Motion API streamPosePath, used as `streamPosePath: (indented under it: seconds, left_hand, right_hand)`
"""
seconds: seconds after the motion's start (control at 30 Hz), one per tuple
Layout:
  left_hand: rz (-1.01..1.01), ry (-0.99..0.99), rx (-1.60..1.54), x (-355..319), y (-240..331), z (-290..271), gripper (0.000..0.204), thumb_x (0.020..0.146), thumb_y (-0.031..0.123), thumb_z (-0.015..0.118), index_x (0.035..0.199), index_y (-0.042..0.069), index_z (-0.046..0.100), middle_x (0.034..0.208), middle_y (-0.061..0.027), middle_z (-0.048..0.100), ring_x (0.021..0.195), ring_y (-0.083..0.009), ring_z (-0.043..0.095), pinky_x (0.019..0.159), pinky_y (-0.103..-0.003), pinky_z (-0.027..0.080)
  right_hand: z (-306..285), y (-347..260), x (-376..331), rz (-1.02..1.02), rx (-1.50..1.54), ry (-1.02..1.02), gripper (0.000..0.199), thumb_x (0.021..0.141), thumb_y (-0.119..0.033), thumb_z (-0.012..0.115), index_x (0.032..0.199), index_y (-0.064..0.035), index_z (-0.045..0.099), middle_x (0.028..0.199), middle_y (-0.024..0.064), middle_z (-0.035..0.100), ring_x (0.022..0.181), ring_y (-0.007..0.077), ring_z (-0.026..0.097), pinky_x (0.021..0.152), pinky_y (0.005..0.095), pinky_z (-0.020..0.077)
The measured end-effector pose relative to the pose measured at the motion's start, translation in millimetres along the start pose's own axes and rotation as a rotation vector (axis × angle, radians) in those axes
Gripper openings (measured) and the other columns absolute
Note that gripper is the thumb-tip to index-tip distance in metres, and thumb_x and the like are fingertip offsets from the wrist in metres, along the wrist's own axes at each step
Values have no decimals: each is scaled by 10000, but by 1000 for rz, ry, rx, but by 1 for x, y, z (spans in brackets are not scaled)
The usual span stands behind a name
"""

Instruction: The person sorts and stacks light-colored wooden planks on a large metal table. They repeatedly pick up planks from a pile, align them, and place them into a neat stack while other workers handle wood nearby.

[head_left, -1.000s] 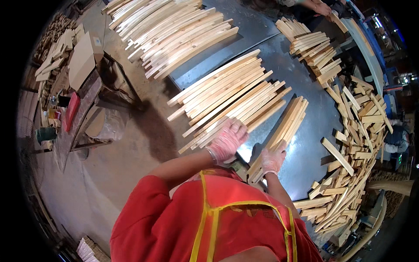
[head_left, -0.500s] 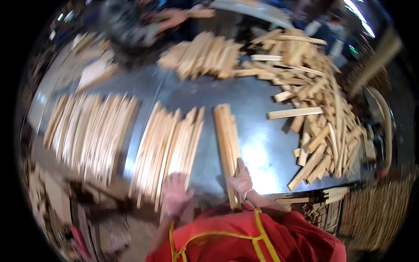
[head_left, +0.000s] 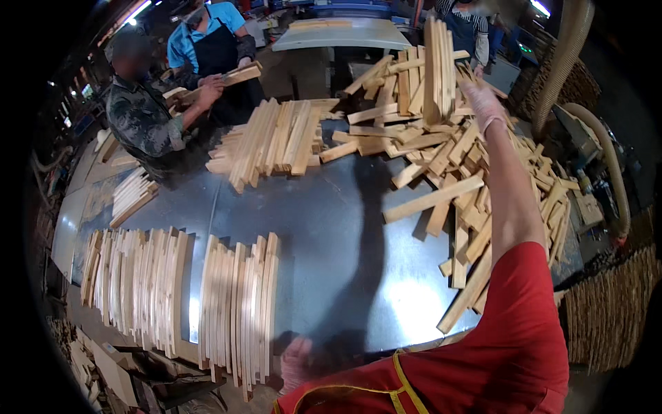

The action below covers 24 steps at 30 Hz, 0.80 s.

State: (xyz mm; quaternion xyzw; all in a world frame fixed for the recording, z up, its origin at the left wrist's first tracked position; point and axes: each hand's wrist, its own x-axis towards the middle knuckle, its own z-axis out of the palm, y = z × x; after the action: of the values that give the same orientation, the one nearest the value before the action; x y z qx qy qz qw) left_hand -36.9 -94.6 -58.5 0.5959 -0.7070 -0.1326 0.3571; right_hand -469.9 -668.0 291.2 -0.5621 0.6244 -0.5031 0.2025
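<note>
My right hand is stretched far out over a heap of loose wood strips on the right. Its fingers are closed at the side of a bundle of wood strips, tilted up above the heap; the bundle partly hides the fingertips. My left hand is low at the near table edge, slightly blurred, fingers apart and holding nothing. Just left of it lies a row of wood strips, side by side and jutting over the edge.
Another row of strips lies at the left of the metal table. A stack sits at the back. Two people stand at the far left, one holding boards; another person stands beyond the heap. A hose hangs at right.
My right hand has moved from the near edge far out to the heap, and the strips beside it have left the middle of the table. My left hand has lowered slightly.
</note>
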Motion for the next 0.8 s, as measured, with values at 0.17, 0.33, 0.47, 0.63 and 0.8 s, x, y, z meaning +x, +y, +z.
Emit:
streamPosePath:
  seconds: [0.17, 0.33, 0.47, 0.63, 0.8]
  left_hand:
    - [-177, -61, 186, -9, 11, 23, 709, 659, 102, 849, 1303, 171, 558, 1244, -134, 593, 983, -394, 664, 760, -491, 545]
    - [-308, -51, 237, 18, 35, -41, 494, 810, 183, 748, 1289, 142, 633, 1304, -192, 635, 1051, -442, 660, 854, -560, 555]
    - [-531, -121, 386, 17, 12, -88, 440, 859, 173, 708, 1283, 84, 634, 1268, -228, 655, 1033, -457, 667, 838, -553, 566]
    - [-592, 111, 500, -31, -44, -129, 563, 851, 244, 723, 1385, 119, 596, 1445, -167, 574, 1280, -390, 573, 1055, -541, 460]
    - [-900, 354, 578, -130, -112, -193, 672, 817, 360, 784, 1414, 138, 570, 1465, -166, 556, 1292, -394, 567, 1084, -509, 464]
  right_hand:
    - [68, 13, -67, -193, 20, -224, 696, 930, -395, 677, 1463, 39, 566, 1351, 205, 681, 1273, 297, 637, 1105, 405, 469]
    - [124, 124, -236, -69, -124, -733, 730, 931, -397, 706, 1511, 11, 533, 1429, 211, 658, 1354, 330, 610, 1162, 382, 439]
    - [165, 141, -359, 75, -135, -995, 713, 933, -379, 702, 1506, 12, 534, 1424, 203, 663, 1333, 298, 626, 1137, 369, 456]
    - [195, 145, -481, 308, 66, -1136, 701, 955, -263, 709, 1552, 24, 479, 1271, 136, 719, 1118, 187, 654, 975, 292, 510]
    - [247, 105, -577, 415, -2, -1269, 788, 955, -270, 723, 1608, 16, 388, 1179, 115, 716, 970, 187, 650, 844, 296, 529]
